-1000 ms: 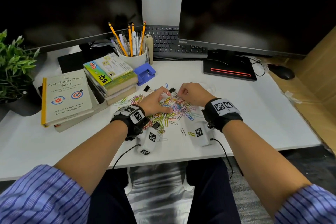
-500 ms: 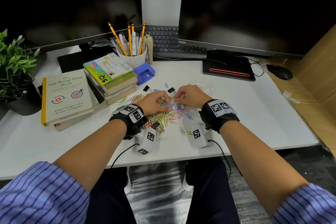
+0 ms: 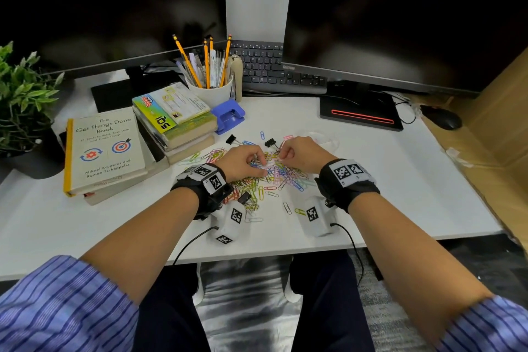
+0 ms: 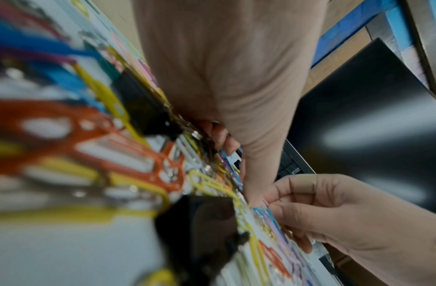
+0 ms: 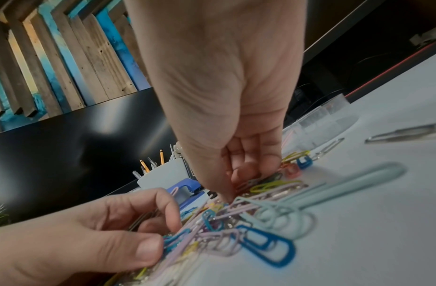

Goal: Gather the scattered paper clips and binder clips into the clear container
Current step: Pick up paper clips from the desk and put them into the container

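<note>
A pile of coloured paper clips point(image 3: 281, 178) lies on the white desk point(image 3: 400, 186) between my hands. My left hand point(image 3: 258, 164) has curled fingers pinching clips at the pile's left side, and the right wrist view shows its thumb point(image 5: 148, 249) pressed on a bunch of them. My right hand point(image 3: 283, 153) pinches clips at the far edge, fingertips point(image 5: 238, 183) down in the heap. Black binder clips lie at the far left point(image 3: 231, 139), beside my right hand point(image 3: 270, 142) and near my left wrist point(image 3: 244, 196). The clear container point(image 5: 334, 120) stands just right of my right hand.
Stacked books point(image 3: 177, 120) and a blue hole punch point(image 3: 228, 116) sit left of the pile, with a white pencil cup point(image 3: 210, 88) behind them. A keyboard point(image 3: 271, 68), two monitors and a mouse point(image 3: 441, 117) line the back. A plant point(image 3: 20, 100) stands far left.
Both hands stay on the pile. Their fingers have drawn slightly closer together over the clips.
</note>
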